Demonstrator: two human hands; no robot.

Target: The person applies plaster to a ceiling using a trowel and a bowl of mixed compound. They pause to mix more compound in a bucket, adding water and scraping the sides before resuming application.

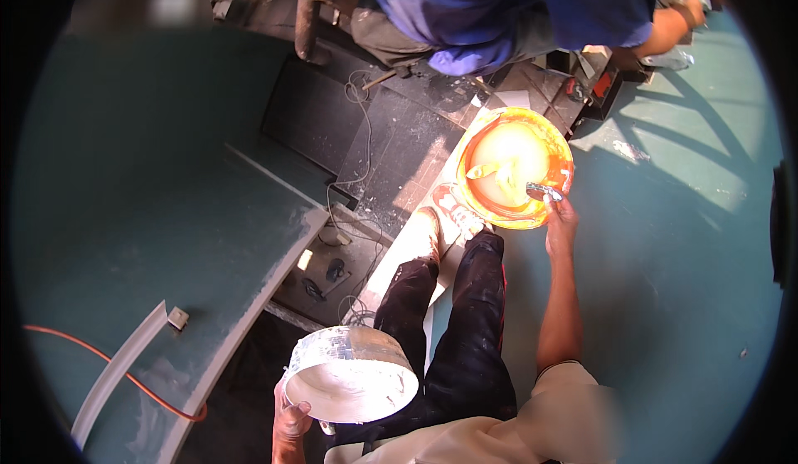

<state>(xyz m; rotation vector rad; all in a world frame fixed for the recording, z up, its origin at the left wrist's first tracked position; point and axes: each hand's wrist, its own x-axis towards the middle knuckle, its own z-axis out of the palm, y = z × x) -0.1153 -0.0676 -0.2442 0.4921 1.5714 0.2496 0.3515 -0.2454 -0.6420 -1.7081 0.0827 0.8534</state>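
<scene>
My left hand (291, 421) grips the rim of a white bucket (353, 343), tilted beside my lap. Its inner wall is coated with white residue. On the far side, my right hand (562, 219) is closed on a small dark hand tool (540, 190) over the near right rim of an orange bucket (569, 169). Pale, creamy paste (511, 148) fills much of that bucket, bright with sun glare. A pale yellow piece (480, 171) shows at the left of the paste. Glare hides the tool's exact kind.
Another person in a blue shirt (507, 7) bends just beyond the orange bucket. A loose cable (367, 144) trails over the dark boards. At left, a green panel (166, 214) carries an orange hose (154, 391) and a white curved strip (120, 372). Green surface (665, 314) extends right.
</scene>
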